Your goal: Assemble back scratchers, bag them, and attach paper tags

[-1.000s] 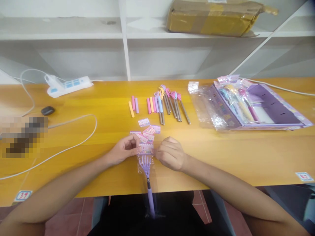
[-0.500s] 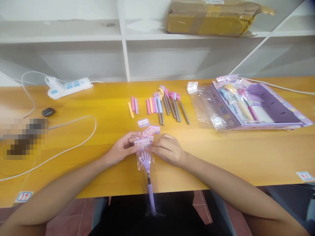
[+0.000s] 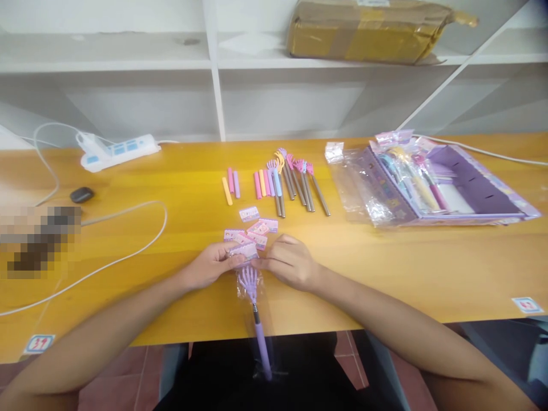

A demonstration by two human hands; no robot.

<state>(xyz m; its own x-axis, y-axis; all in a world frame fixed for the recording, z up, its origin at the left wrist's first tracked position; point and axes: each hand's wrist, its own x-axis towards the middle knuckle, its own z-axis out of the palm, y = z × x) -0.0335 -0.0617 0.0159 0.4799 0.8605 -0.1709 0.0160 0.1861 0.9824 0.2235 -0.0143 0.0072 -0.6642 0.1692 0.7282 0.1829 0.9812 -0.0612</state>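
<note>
A purple back scratcher (image 3: 262, 342) lies inside a clear plastic bag, its claw end toward my hands and its handle hanging over the table's front edge. At the bag's top is a pink-and-purple header card (image 3: 243, 252). My left hand (image 3: 209, 265) pinches this card between thumb and fingers. My right hand (image 3: 291, 264) has its fingers curled, with the index fingertip at the card's lower right corner; whether it grips the bag cannot be made out. Several loose header cards (image 3: 258, 228) lie just beyond my hands.
Farther back lie several back scratchers (image 3: 305, 185) with metal rods, beside coloured handle sleeves (image 3: 231, 182). A purple display box (image 3: 475, 214) with bagged scratchers stands at right, near clear bags (image 3: 353, 182). A power strip (image 3: 122, 153) and white cable (image 3: 165, 220) are at left.
My left hand has shifted slightly left with the header card, which is now tilted. The bagged back scratcher's claw has moved a little left. My right hand stays close by.
</note>
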